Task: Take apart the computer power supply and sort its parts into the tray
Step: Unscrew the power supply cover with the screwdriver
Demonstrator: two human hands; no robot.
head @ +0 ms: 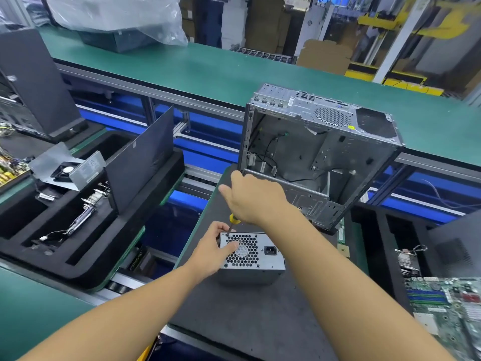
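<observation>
The power supply [263,256] stands on the dark mat [247,321] with its honeycomb fan grille facing up. The left hand [212,252] grips its corner: the fingers [221,226] are curled over the far edge and the thumb is pressed flat on the grille. The right hand [256,196] is closed in a fist round the yellow-handled screwdriver [232,222], whose tip sits at the corner screw, just beside the left fingertips. That closeness looks like the main hazard. If the bit cams out of the screw head under downward force, it could skid straight into the fingers curled next to it, or drop through a grille opening near the thumb. The shaft also appears tilted rather than square to the face, which would make a slip or a stripped head more likely. The box is braced at one corner only, so hard turning could twist it on the mat. A freed screw could roll off toward the gap on the left-hand side, well short of the tray [86,272] — easily lost. Beyond the right knuckles stands the empty computer case [320,152], near enough for a jerked hand to strike.
</observation>
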